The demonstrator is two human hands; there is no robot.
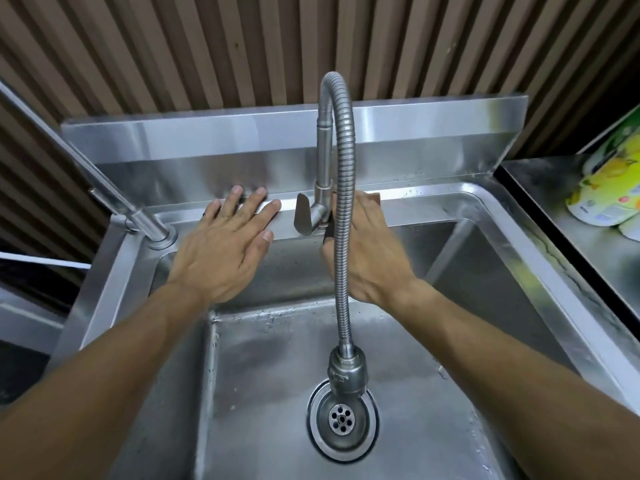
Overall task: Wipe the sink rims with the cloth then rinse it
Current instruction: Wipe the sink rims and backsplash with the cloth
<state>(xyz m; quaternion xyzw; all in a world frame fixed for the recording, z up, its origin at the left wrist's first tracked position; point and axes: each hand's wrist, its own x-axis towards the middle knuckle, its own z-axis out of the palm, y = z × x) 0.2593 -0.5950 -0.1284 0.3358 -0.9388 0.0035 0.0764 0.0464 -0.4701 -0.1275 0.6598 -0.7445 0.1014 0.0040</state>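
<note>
The cloth (pixel 372 197), dark and mostly hidden, lies on the sink's (pixel 512 230) far rim just right of the tap (pixel 320 206), under the right hand (pixel 367 247), whose fingers press it down; whether they curl round it I cannot tell. The rim runs left to right. The left hand (pixel 225 244) rests flat on it, fingers spread, holding nothing.

My only view, head-worn, looks steeply down and forward into the sink (pixel 512 216), close above it
</note>
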